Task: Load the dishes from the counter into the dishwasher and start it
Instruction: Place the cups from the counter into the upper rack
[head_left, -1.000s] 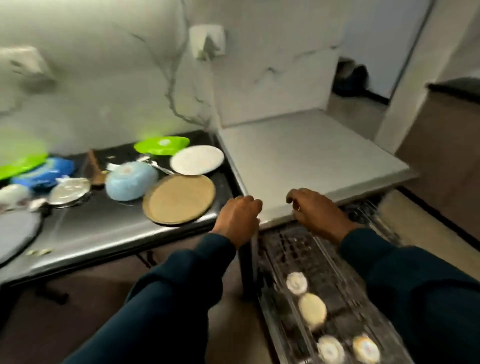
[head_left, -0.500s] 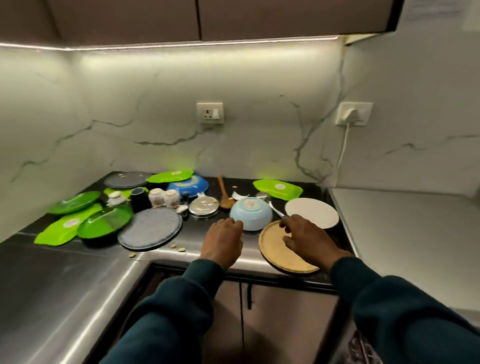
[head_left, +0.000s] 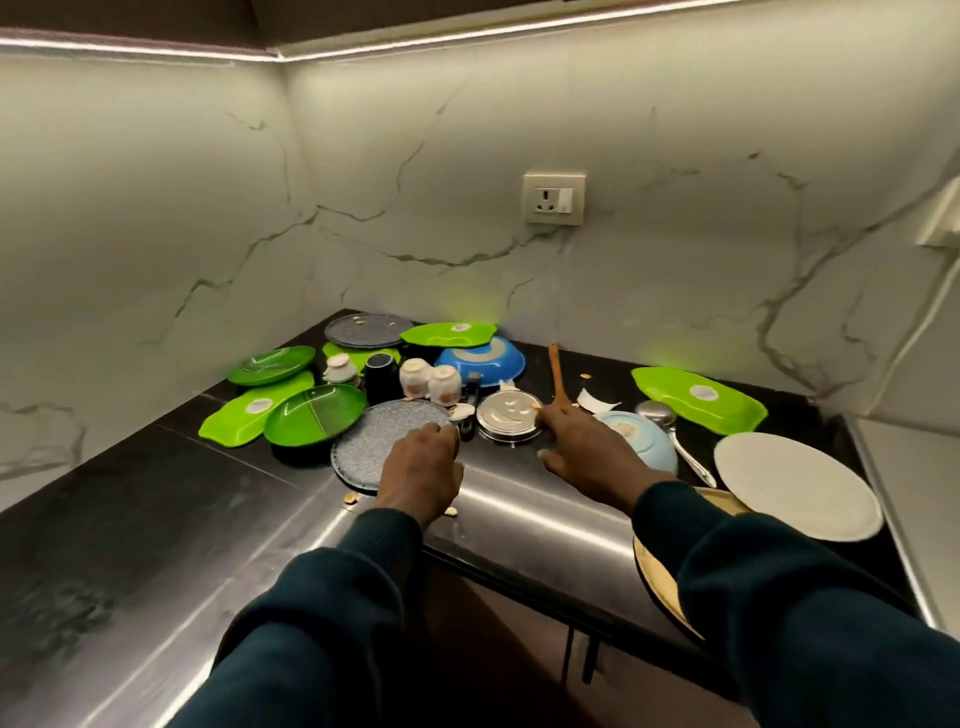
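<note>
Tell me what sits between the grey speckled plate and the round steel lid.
In the head view, a black handle-like utensil lies between the grey speckled plate and the round steel lid, with crumbs beside it.

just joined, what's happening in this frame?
A person is at the counter, reaching into a pile of dirty dishes. The left hand rests on the speckled grey plate; the right hand touches the edge of the small steel lid, fingers spread. Nothing is lifted yet. Green plates, cups, a blue bowl, a wooden spoon and a white plate sit around them. The dishwasher is out of view.
</note>
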